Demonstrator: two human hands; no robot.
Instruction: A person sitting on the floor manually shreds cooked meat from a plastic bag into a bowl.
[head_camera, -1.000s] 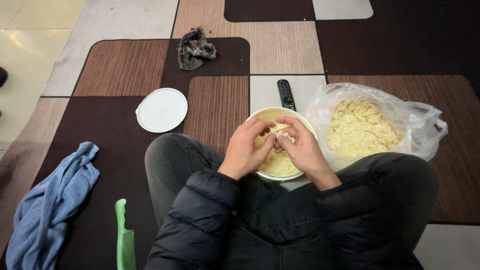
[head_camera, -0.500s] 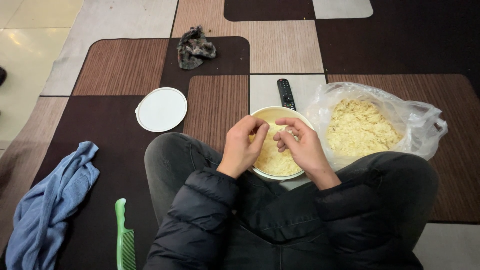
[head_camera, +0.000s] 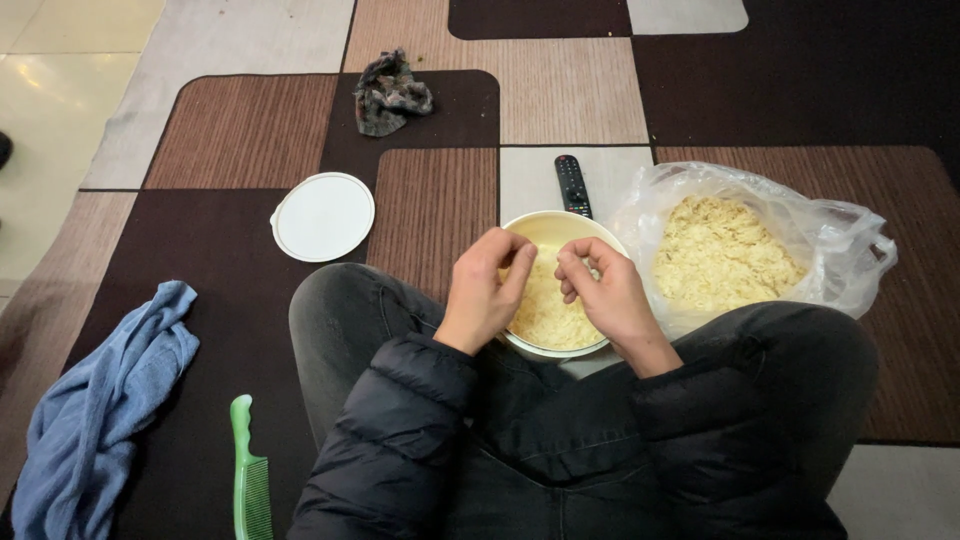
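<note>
A round cream bowl (head_camera: 545, 228) of pale yellow shredded food (head_camera: 545, 310) sits on the patterned rug (head_camera: 240, 130) just in front of the seated person's crossed legs, and it serves as the landmark here. Both hands hover over it: the left hand (head_camera: 485, 290) has its fingers curled in toward the thumb, and the right hand (head_camera: 605, 290) is likewise curled with fingertips pinched together; whether either pinches a bit of the food cannot be told, since the hands hide it and cover much of the bowl's middle. Just right of the bowl, touching it, lies an open clear plastic bag (head_camera: 850, 250) full of the same shreds. Just behind the bowl lies a black remote (head_camera: 571, 185). To its left lies a white round lid (head_camera: 323, 216); farther back-left is a crumpled dark rag (head_camera: 390, 92). Well to the near left lie a blue cloth (head_camera: 100, 410) and a green comb (head_camera: 250, 480).
</note>
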